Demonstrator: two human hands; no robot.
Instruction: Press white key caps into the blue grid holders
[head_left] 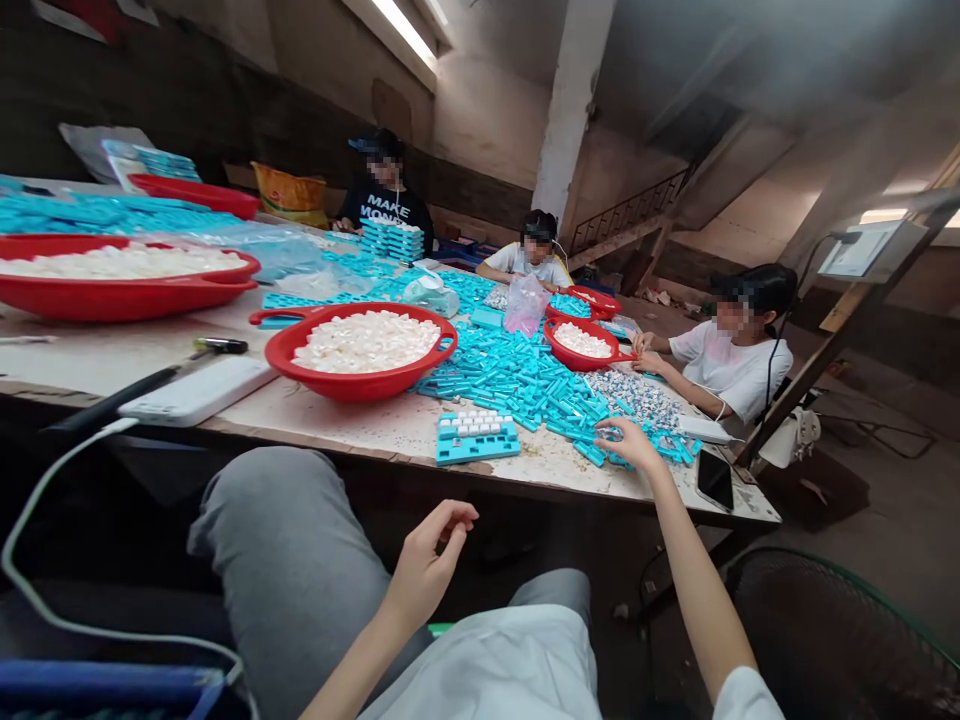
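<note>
My right hand (628, 443) reaches over the near edge of a heap of blue plastic pieces (510, 370), its fingers curved above the pieces; whether it pinches one is too small to tell. My left hand (431, 560) hovers over my lap, in front of the table edge, with its fingers curled and nothing visible in them. Between the hands, at the table's front edge, lies a blue tray-like piece (478, 438) with white caps set in its upper rows. Left of it sits a red basket (360, 385) of white caps.
A larger red basket (120, 300) of white caps stands at the left. A white power bank (196, 390) with a cable lies near the front edge, and a phone (714, 480) at the right corner. Three people sit around the table (315, 425), one person's hands near a farther red basket (583, 362).
</note>
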